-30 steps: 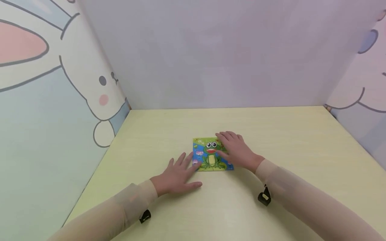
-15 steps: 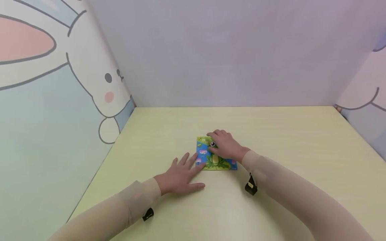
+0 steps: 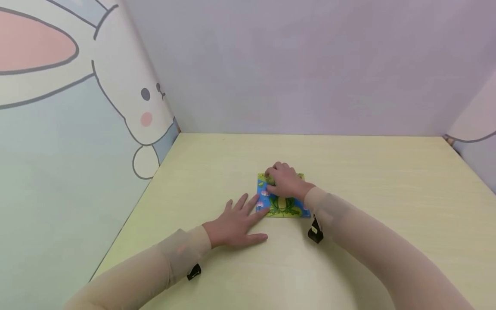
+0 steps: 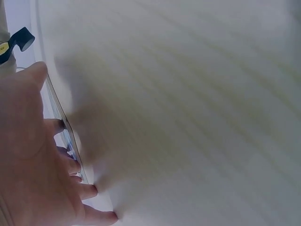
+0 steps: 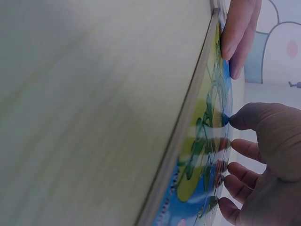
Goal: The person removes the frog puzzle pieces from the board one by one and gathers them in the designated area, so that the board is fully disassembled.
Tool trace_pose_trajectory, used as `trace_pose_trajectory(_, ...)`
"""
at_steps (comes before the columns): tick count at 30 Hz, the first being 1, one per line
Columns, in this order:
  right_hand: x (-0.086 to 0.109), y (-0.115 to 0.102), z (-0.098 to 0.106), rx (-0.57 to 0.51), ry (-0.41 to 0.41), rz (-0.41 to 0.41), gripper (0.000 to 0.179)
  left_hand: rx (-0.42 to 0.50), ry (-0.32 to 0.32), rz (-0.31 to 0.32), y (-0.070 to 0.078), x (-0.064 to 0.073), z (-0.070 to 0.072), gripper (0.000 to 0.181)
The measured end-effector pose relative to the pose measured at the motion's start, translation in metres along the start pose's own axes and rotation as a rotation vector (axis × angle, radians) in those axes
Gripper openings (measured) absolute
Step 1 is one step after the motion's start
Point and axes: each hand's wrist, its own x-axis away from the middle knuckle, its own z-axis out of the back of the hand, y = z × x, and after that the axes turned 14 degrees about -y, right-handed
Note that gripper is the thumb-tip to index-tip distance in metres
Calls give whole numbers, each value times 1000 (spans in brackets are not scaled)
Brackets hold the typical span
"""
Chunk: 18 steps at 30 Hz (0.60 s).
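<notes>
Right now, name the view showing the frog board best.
The head view: it frames the whole board, though the right hand covers part. The right wrist sees it aslant, cut off; the left, at most a sliver.

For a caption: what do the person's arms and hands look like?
The left sleeve and right sleeve are long and beige. A black strap hangs below each wrist; the left wrist view shows a yellow tag on one. The left hand and right hand are ungloved.

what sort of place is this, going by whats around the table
Probably a partitioned play or recording corner, though the wider room is out of view: a pale tabletop with a plain greyish backdrop behind it, a cartoon-animal panel on the left, and a bright frog board on top.
</notes>
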Motion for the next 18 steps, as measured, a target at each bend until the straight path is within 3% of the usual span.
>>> trace_pose_trajectory(18, -14, 1, 14, -82, -117, -64, 44, 8, -9, 16, 0, -4, 2, 76)
